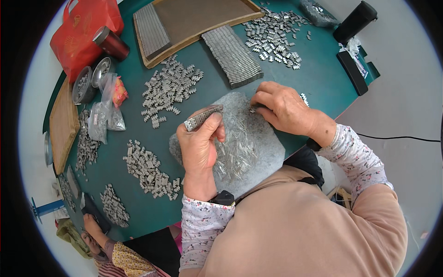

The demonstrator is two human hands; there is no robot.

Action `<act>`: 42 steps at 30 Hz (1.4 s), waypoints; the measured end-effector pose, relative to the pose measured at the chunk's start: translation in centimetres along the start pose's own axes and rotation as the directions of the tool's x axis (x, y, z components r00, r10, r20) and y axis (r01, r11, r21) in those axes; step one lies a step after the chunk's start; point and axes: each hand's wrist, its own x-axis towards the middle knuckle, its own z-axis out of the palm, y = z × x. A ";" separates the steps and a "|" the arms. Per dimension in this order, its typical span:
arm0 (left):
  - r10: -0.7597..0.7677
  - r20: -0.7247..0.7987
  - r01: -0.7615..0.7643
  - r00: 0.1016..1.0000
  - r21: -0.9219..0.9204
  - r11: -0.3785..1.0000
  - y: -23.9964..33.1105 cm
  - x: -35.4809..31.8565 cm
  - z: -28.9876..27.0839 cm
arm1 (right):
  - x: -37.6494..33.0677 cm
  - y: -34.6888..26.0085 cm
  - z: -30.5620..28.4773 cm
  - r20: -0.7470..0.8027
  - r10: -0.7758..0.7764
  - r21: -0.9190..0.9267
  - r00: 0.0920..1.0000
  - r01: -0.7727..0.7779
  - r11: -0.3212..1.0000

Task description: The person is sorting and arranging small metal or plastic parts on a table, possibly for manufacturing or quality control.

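A green table [159, 213] fills most of the view, with a pale wall beyond its right edge. Nearest the body, a grey mat [270, 159] lies on it, bearing a loose heap of thin, shiny pins [235, 154]. Above the mat's left side, the left hand [199, 147] is closed around a short metal strip [203, 118], thumb pressed along it. Over the mat's far right corner, the right hand [288, 108] is curled, thumb and forefinger nearly together on a small dark piece [252, 110], too small to make out. Left of the mat sits a pile of small metal parts [150, 171]; at the lower left, another person's hand [92, 225] rests by the table edge. Farther off lie a second pile [170, 90], a stack of ridged metal strips [233, 55] and a third pile [274, 37]. Beyond, at the far edge, are a wooden tray [203, 18] and, leftward, a red bag [87, 39].
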 end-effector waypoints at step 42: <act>0.065 0.015 -0.066 0.998 0.081 0.995 0.0 0.1 -0.2 | 1.6 -1.8 0.4 -0.097 0.156 0.413 0.983 -0.103 0.905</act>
